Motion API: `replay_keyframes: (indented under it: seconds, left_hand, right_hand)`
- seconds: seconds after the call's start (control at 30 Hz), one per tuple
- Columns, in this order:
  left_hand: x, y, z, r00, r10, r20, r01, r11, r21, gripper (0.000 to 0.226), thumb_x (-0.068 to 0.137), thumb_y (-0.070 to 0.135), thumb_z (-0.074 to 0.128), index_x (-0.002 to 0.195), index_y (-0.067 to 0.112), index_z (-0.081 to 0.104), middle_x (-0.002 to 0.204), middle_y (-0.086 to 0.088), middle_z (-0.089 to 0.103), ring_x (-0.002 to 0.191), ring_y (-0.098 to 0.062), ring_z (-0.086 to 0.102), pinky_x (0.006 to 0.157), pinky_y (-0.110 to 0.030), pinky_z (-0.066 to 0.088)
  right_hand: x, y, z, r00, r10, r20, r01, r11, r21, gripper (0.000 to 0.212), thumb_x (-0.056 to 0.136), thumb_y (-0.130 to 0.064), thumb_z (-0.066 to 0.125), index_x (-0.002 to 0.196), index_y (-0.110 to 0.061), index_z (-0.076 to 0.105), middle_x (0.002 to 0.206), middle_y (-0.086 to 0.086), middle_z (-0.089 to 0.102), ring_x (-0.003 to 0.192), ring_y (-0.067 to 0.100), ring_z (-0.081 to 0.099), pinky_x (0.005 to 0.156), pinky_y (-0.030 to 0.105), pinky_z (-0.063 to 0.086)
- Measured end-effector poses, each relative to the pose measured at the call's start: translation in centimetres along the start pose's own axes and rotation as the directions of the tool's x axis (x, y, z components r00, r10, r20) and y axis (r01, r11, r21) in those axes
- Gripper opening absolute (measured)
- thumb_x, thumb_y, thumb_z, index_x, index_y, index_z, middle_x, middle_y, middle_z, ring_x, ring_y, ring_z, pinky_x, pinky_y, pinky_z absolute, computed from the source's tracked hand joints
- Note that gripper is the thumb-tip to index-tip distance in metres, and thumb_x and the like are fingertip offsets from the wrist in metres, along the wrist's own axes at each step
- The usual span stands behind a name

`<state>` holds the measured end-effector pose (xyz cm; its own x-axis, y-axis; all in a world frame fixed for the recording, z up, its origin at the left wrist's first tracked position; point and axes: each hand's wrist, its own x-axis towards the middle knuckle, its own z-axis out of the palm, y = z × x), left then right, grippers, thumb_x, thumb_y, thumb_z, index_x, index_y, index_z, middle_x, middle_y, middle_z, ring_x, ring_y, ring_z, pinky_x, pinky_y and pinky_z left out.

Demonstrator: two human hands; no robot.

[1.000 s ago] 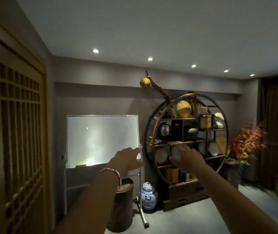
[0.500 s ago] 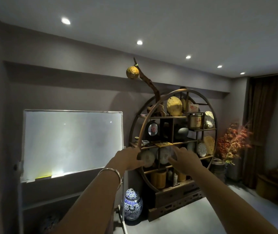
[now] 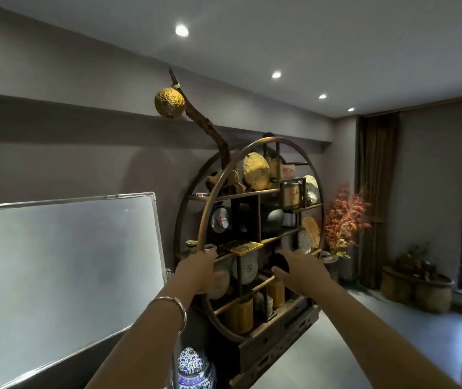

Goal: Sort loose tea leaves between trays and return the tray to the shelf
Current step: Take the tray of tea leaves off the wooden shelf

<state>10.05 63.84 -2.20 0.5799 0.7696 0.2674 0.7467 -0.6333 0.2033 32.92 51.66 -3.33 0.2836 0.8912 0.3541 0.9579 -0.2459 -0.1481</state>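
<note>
I stand before the round wooden shelf (image 3: pixel 257 228), which fills the middle of my view, with a whiteboard (image 3: pixel 64 270) leaning to its left and a blue-and-white jar (image 3: pixel 194 367) on the floor below it. Both my arms reach out toward the shelf's middle level. The yellow tray (image 3: pixel 242 246) sits on that middle board, just above and between my hands, with something dark and loose-looking on it that I take to be tea leaves.

My left hand (image 3: pixel 200 272), a bangle (image 3: pixel 172 311) on its wrist, is raised at the ring of the frame with its fingers loosely bent; I cannot tell whether it touches the wood, and it seems to hold nothing. My right hand (image 3: pixel 298 269) is spread, fingers fairly straight, near the shelf front and below the tray, holding nothing that I can see.

As for progress, I judge that either the tray is already back in its place and I am letting go, or I am about to fetch it; this single view does not settle which. No second tray and no sorting table are in view.

The room is dim, the tray's contents are blurred, and my fingertips merge with the dark objects behind them.
</note>
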Motion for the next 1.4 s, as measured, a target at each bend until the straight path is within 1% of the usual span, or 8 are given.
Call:
replay_keyframes:
  seconds: [0.13,0.33,0.57,0.8,1.03,1.13,1.23,1.4]
  left_hand:
    - [6.3,-1.0,2.5,0.998,0.055,0.024,-0.055,0.998,0.012,0.065,0.086,0.053,0.055,0.141,0.022,0.038,0.140,-0.008,0.048,0.122,-0.026,0.052,0.098,-0.041,0.047]
    - [16.2,0.1,6.0,0.992,0.123,0.040,-0.125,0.991,0.053,0.060,0.085,0.055,0.052,0.135,0.023,0.041,0.126,-0.005,0.054,0.113,-0.024,0.054,0.096,-0.043,0.047]
    - [30.4,2.6,10.4,0.992,0.116,0.049,-0.120,0.989,0.088,0.060,0.085,0.055,0.052,0.134,0.022,0.042,0.126,-0.005,0.053,0.112,-0.026,0.053,0.091,-0.041,0.045]
    - [45.5,5.5,13.0,0.993,0.120,0.006,-0.120,0.990,0.079,0.066,0.084,0.060,0.050,0.138,0.022,0.039,0.129,-0.007,0.053,0.117,-0.028,0.053,0.090,-0.041,0.044]
    - [55.1,5.5,17.3,0.997,0.069,0.033,-0.070,0.997,0.040,0.065,0.085,0.058,0.052,0.139,0.022,0.039,0.130,-0.007,0.053,0.115,-0.026,0.054,0.090,-0.039,0.047]
    - [59.5,4.5,19.5,0.999,0.033,0.027,-0.033,0.999,0.033,0.062,0.086,0.056,0.052,0.137,0.023,0.041,0.127,-0.005,0.055,0.112,-0.024,0.056,0.088,-0.037,0.048]
    - [63.8,3.6,21.8,1.000,0.014,0.017,-0.014,1.000,-0.004,0.063,0.087,0.055,0.053,0.140,0.023,0.039,0.130,-0.004,0.054,0.114,-0.023,0.055,0.092,-0.038,0.049]
    - [70.1,0.5,27.0,0.999,-0.036,-0.004,0.034,0.987,-0.155,0.065,0.088,0.054,0.054,0.144,0.025,0.036,0.140,-0.003,0.049,0.126,-0.019,0.049,0.100,-0.034,0.046]
  right_hand:
    - [4.7,2.2,2.0,0.998,0.055,-0.006,-0.055,0.998,-0.039,0.064,0.090,-0.060,0.039,0.144,-0.026,0.031,0.136,0.009,0.050,0.119,0.031,0.051,0.096,0.043,0.046]
    - [11.7,8.2,5.0,0.991,0.132,-0.020,-0.133,0.988,-0.078,0.064,0.089,-0.061,0.038,0.142,-0.026,0.034,0.135,0.010,0.051,0.119,0.031,0.051,0.095,0.045,0.047]
    - [23.5,17.2,8.1,0.988,0.152,-0.026,-0.153,0.988,-0.036,0.063,0.086,-0.062,0.038,0.140,-0.029,0.035,0.130,0.007,0.053,0.113,0.032,0.053,0.090,0.048,0.049]
    - [36.9,25.4,9.1,0.994,0.070,-0.080,-0.071,0.997,-0.018,0.061,0.088,-0.059,0.041,0.139,-0.027,0.035,0.128,0.007,0.051,0.112,0.028,0.052,0.086,0.040,0.048]
    - [44.5,31.0,13.3,0.997,0.020,-0.077,-0.019,1.000,0.011,0.059,0.086,-0.059,0.040,0.137,-0.029,0.036,0.122,0.007,0.053,0.107,0.025,0.052,0.074,0.033,0.043]
    - [48.1,33.6,15.8,0.998,0.021,-0.057,-0.019,0.999,0.043,0.061,0.086,-0.060,0.039,0.138,-0.031,0.033,0.125,0.007,0.052,0.109,0.025,0.052,0.080,0.037,0.049]
    - [52.6,35.7,18.2,1.000,0.012,-0.023,-0.011,0.999,0.040,0.062,0.088,-0.060,0.039,0.141,-0.028,0.031,0.128,0.009,0.051,0.111,0.027,0.051,0.082,0.036,0.048]
    - [62.6,37.3,23.3,0.997,-0.074,0.027,0.070,0.990,0.122,0.062,0.091,-0.057,0.040,0.144,-0.028,0.029,0.138,0.005,0.046,0.123,0.025,0.046,0.095,0.038,0.047]
